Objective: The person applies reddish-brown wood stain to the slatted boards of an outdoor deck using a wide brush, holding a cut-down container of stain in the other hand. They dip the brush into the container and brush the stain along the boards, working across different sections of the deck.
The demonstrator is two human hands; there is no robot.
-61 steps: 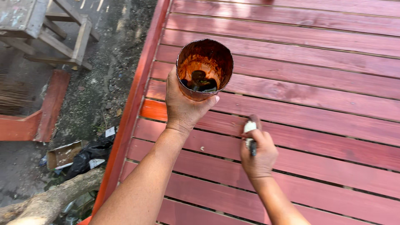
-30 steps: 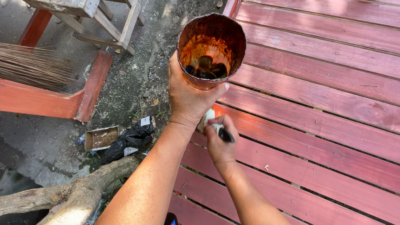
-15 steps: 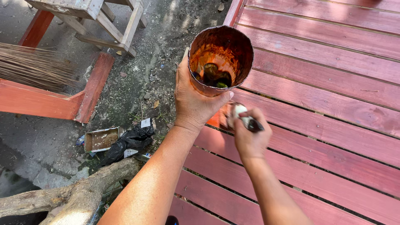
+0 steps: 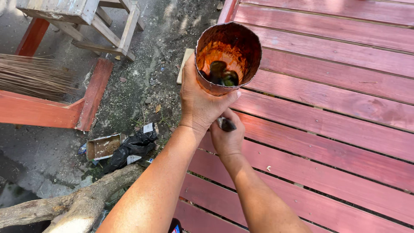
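Note:
My left hand (image 4: 200, 103) grips a round cup (image 4: 227, 56) stained orange-red inside, with a little dark paint at its bottom. It is held upright over the edge of a red slatted wooden deck (image 4: 345, 99). Just below and behind the cup, my right hand (image 4: 227, 137) is closed around a paintbrush (image 4: 225, 124); only its dark handle end shows, and the bristles are hidden under my left hand.
Left of the deck lies bare dirt ground (image 4: 142, 82) with a grey wooden stool (image 4: 82, 19), a broom head (image 4: 36, 75) on a red beam (image 4: 47, 110), a small open box (image 4: 103, 146), a black plastic bag (image 4: 131, 149) and a thick branch (image 4: 77, 203).
My right hand with the brush has drawn left and tucked under my left hand. The cup has stayed raised and come nearer the camera.

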